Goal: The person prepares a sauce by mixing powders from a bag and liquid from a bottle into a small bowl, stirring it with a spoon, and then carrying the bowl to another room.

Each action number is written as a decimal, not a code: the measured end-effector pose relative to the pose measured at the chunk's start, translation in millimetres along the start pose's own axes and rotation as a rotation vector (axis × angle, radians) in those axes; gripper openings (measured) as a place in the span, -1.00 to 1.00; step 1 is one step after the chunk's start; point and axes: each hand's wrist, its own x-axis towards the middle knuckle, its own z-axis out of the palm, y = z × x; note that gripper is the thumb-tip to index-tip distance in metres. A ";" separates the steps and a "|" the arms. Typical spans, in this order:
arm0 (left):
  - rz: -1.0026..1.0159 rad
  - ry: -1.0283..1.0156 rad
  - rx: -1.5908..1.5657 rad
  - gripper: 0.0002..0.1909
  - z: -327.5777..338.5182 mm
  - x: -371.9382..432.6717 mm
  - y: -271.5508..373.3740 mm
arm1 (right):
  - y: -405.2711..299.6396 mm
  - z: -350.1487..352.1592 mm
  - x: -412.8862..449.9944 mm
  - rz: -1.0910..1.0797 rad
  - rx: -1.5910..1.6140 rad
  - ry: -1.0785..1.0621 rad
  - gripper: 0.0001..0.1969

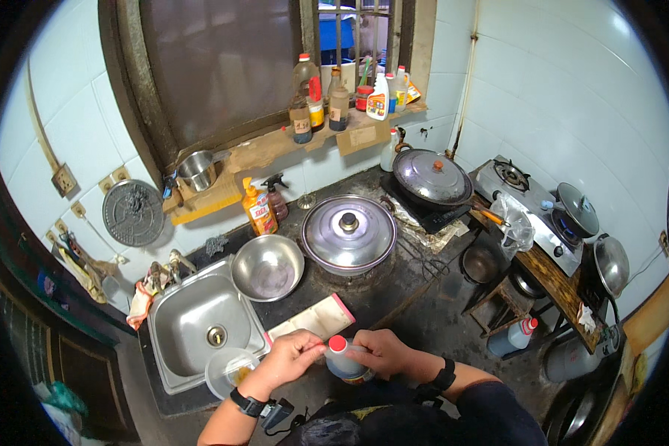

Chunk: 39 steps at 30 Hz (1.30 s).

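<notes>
My right hand (pixel 383 352) grips a clear plastic jug (pixel 343 365) by its handle, holding it upright close to my body. The jug has a red cap (pixel 338 343) and a label low on its side. My left hand (pixel 292 357) is beside the cap, thumb and fingers pinched together. A speck of red shows at the left fingertips, too small to identify. Just beyond my hands, a long white box with pink ends (pixel 312 319) lies on the dark counter (pixel 334 292). Under my left forearm is a translucent plastic bowl (pixel 217 371) with something yellowish inside.
A steel sink (pixel 200 318) lies to the left, with a steel basin (pixel 267 267) at its corner. Beyond are a lidded pot (pixel 348 231) and a lidded wok (pixel 432 175). On the right, a gas stove (pixel 535 214) has a blue flame under a lidded pan (pixel 577 209). Bottles line the windowsill (pixel 267 156).
</notes>
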 end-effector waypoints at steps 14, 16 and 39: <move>0.229 -0.253 0.056 -0.88 13.6 46.7 4.0 | 9.2 -35.1 -12.6 0.020 -0.055 0.072 -0.69; 0.236 -0.266 0.060 -0.88 13.9 49.7 3.5 | 8.0 -37.8 -12.2 0.032 -0.050 0.062 -0.69; -0.198 0.351 0.215 -0.20 137.1 226.6 29.5 | 35.0 -204.2 86.0 -0.160 0.001 0.614 -0.85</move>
